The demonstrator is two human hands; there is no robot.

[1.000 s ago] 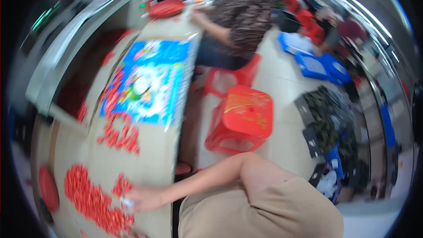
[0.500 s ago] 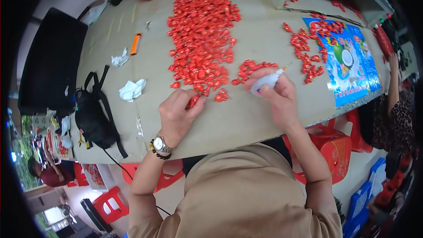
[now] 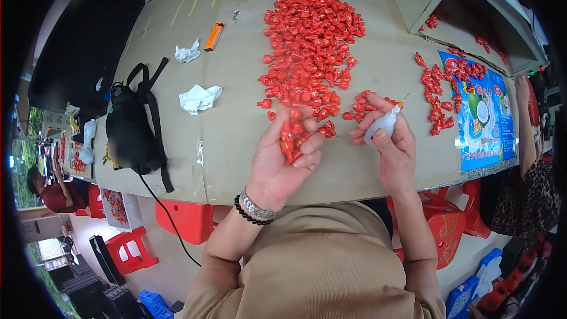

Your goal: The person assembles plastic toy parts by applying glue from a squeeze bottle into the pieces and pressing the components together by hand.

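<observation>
My left hand (image 3: 274,168) is turned palm up with fingers curled, cradling several small red plastic pieces (image 3: 291,140) at the near end of a large pile of the same pieces (image 3: 310,41). A white squeeze bottle (image 3: 385,126) with an orange collar and a thin needle tip is held in my right hand (image 3: 394,156), its tip pointing up and away to the right. Just beyond the right fingers lies a small cluster of red pieces (image 3: 361,105), partly hidden by them. One red piece (image 3: 326,130) rests on the table between my hands.
Left on the table (image 3: 236,142) are crumpled tissues (image 3: 199,99), an orange tube-like item (image 3: 214,36) and a black bag (image 3: 133,124). To the right, more red pieces (image 3: 437,97) overlap a blue printed sheet (image 3: 481,112). A metal cabinet (image 3: 407,0) stands far right. Another person's arm (image 3: 525,124) shows there.
My left hand has turned from a knuckles-up grasp at the pile's near edge to palm up, holding several red pieces. My right hand still holds the bottle. The view has shifted.
</observation>
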